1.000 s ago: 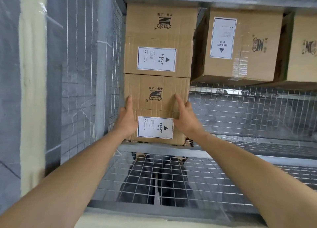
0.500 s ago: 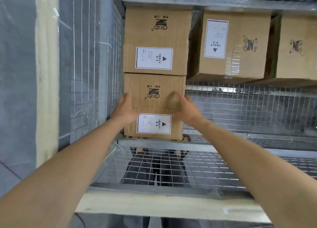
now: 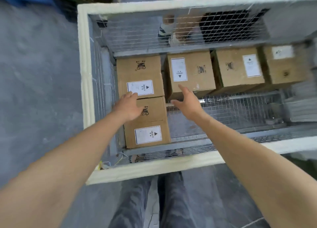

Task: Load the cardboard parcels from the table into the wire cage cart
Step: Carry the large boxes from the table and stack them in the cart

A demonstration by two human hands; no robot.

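Several brown cardboard parcels with white HEAVY labels lie on the mesh floor of the wire cage cart (image 3: 85,83). The nearest parcel (image 3: 149,125) sits in the front left corner, against a second parcel (image 3: 139,75) behind it. Three more parcels (image 3: 192,73) line the back wall to the right. My left hand (image 3: 127,106) hovers open over the nearest parcel's far left edge. My right hand (image 3: 187,101) is open in the air just right of that parcel, holding nothing.
The cart's padded white rim (image 3: 154,169) lies between my legs and the parcels. Bare mesh floor (image 3: 223,114) shows right of the nearest parcel. Another person's feet (image 3: 169,34) stand beyond the back mesh wall. Grey concrete floor (image 3: 34,90) lies at left.
Both hands have let go of the nearest parcel's sides and lifted away. The view has pulled up and back, so the whole cart rim now shows.
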